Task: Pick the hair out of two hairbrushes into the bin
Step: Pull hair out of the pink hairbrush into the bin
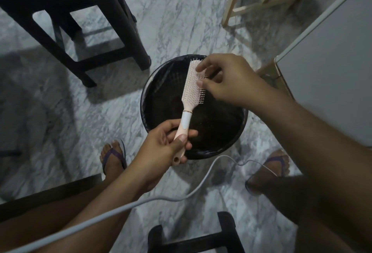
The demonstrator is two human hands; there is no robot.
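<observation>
- Left hand (161, 144) formed the holding grip: fingers and thumb were wrapped shut round the handle of the pink hairbrush (192, 91), near its lower end, with the looped tip poking out below the palm.
- Right hand (227, 79) made a loose picking grip, thumb and forefinger pinched in among the bristles on the right side of the brush head; whether any hair was actually caught between them could not be told.
- Brush position: it was held in the air, tilted with the head away from the person, directly over the open mouth of the black-lined bin (153, 83), which stood on the marble floor (181, 11) between the person's feet.
- Likely slip: fine strands pulled free could cling to the fingers or drift past the rim onto the floor, since the head sat toward the far side of the bin rather than its centre.
- Another risk: a hard tug against tangled hair could twist the brush in the low hold on the handle, or bend the thin bristles.
- Also, the grey cable (141, 202) trailing across the knees could snag an arm.
- Brush looks: pale pink paddle head with rows of light ball-tipped pins, a white collar at the neck and a pink handle; little hair was visible in the dim light.
- No second brush was in view.
</observation>
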